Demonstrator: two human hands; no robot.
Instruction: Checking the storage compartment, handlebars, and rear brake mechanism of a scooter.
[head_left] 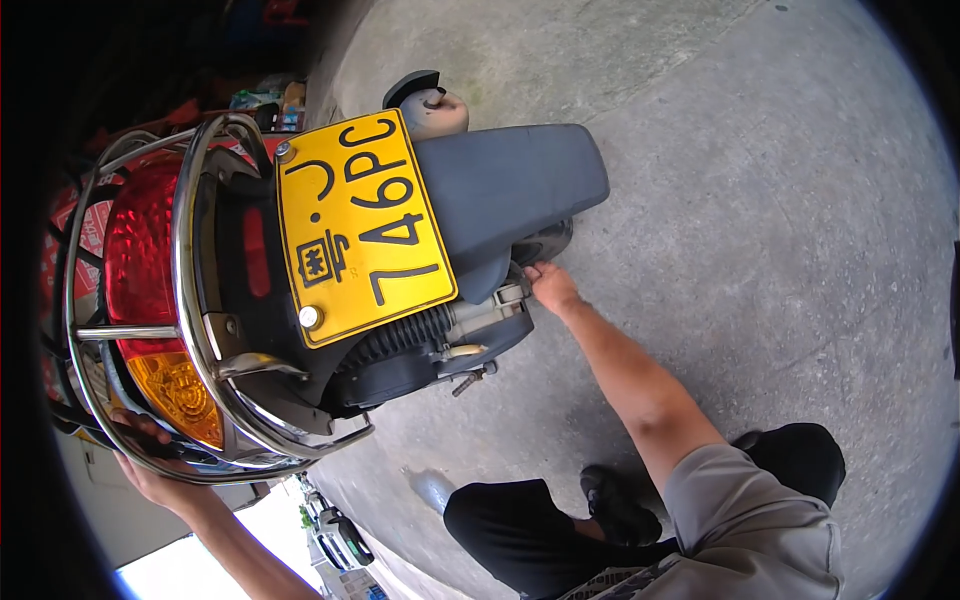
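A scooter's rear end fills the left half of the view, appearing tipped sideways. Around its red tail light (150,240) and amber turn signal (175,395) runs a chrome guard rail (187,230). My left hand (165,483) is wrapped round the lower part of that rail. Beyond the yellow licence plate (365,225) and the black mudguard (520,185), my right hand (552,288) reaches in beside the rear wheel (548,240), at the end of the grey engine casing (490,312). Its fingers are pinched together there; what lies between them is too small to make out.
The exhaust silencer (435,113) sticks out on the scooter's far side. A small hose and lever (470,378) project from the engine. Grey concrete floor (740,230) spreads to the right, with my shoe (615,505) on it. A parked car (342,538) stands outside at the lower left.
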